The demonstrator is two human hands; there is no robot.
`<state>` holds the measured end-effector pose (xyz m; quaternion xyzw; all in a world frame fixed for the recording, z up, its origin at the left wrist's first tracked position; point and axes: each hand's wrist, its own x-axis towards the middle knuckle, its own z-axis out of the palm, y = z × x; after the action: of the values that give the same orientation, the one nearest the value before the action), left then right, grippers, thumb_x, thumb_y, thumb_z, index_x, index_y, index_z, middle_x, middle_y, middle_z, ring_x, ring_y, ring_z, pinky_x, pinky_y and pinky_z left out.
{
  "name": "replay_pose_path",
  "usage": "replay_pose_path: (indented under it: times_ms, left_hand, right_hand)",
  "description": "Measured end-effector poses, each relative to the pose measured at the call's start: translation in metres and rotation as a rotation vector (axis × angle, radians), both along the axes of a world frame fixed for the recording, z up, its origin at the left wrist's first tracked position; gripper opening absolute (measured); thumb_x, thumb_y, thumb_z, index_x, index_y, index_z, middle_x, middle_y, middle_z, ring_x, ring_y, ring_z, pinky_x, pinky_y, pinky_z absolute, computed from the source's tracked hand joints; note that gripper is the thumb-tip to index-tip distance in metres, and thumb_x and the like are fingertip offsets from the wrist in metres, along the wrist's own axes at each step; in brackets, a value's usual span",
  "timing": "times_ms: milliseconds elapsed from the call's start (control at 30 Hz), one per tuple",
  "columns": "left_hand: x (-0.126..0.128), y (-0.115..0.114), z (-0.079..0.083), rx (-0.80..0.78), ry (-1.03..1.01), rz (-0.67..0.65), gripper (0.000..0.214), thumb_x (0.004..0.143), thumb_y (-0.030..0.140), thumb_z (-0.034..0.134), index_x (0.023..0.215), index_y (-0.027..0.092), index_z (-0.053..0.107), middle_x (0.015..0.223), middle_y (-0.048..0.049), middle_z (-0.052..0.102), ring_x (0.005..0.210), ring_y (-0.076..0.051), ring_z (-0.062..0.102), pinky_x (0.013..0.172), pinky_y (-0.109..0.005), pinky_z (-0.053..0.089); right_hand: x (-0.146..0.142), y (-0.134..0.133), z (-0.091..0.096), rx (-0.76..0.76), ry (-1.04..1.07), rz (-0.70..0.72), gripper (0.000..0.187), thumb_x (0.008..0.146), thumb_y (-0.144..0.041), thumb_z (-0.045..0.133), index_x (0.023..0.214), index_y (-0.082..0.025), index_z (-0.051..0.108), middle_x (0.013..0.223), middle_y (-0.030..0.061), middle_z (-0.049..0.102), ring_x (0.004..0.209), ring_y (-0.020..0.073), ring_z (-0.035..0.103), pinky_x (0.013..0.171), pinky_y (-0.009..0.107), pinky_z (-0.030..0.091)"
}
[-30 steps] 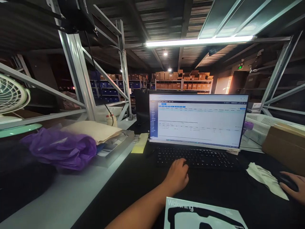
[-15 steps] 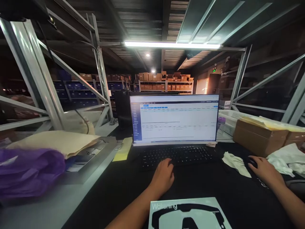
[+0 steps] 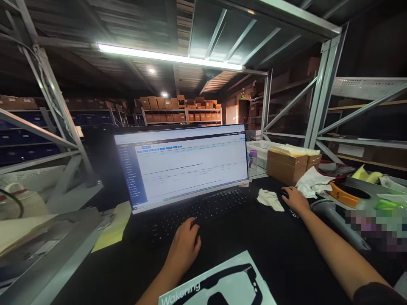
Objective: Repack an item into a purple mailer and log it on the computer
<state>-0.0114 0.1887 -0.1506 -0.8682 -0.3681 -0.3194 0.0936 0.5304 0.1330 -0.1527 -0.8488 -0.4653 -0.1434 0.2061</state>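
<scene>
My left hand (image 3: 186, 240) rests at the near edge of the black keyboard (image 3: 197, 212). Its fingers are loosely bent and slightly apart, with nothing visible in them; the fingertips are partly hidden. Over to the right, my right hand (image 3: 296, 200) lies over a dark computer mouse (image 3: 284, 194), its fingers around it. Behind the keyboard stands a monitor (image 3: 190, 169), lit up with a page of menus and table rows. In front of my left forearm lies a white box (image 3: 241, 277) printed "Wakening" with a black goggle-like outline.
A crumpled tissue (image 3: 270, 200) lies left of the mouse. Cardboard boxes (image 3: 286, 167), more crumpled paper (image 3: 313, 182), a grey handheld scanner (image 3: 340, 224) and an orange tape roll (image 3: 345, 195) sit at right. Yellow paper (image 3: 112, 228) and a metal tray (image 3: 63, 250) are at left.
The view has turned to the right, so the monitor and desk things appear further left and more of the right side shows. Both hands stay at the keyboard and mouse.
</scene>
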Motion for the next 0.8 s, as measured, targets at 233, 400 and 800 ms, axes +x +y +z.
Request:
replay_pose_path:
  times_ms: [233,400,800]
  left_hand:
    - [-0.001,0.0,0.0,-0.02,-0.022,-0.005,0.021,0.086,0.013,0.055,0.101,0.02,0.068,0.131,-0.014,0.063,0.116,-0.03,0.067,0.1,-0.051,0.06]
    - [0.0,-0.002,0.0,-0.018,-0.024,-0.004,0.024,0.087,0.013,0.055,0.105,0.02,0.068,0.132,-0.0139,0.062,0.117,-0.03,0.067,0.101,-0.05,0.059]
    - [0.002,-0.011,0.008,-0.051,0.013,0.022,0.023,0.085,0.009,0.059,0.103,0.018,0.068,0.133,-0.0154,0.062,0.121,-0.03,0.065,0.104,-0.049,0.058]
  right_hand:
    - [0.0,0.0,-0.001,-0.017,0.007,0.011,0.043,0.094,-0.032,0.05,0.133,-0.025,0.066,0.137,0.011,0.057,0.118,0.0256,0.061,0.1,0.038,0.049]
    - [-0.001,0.0,-0.002,-0.023,0.0,-0.002,0.044,0.094,-0.034,0.05,0.134,-0.027,0.066,0.138,0.0112,0.057,0.117,0.0263,0.061,0.097,0.038,0.05]
    - [0.01,0.006,-0.012,0.014,-0.046,0.011,0.045,0.092,-0.036,0.049,0.13,-0.024,0.068,0.132,0.014,0.059,0.114,0.0275,0.063,0.097,0.04,0.051]
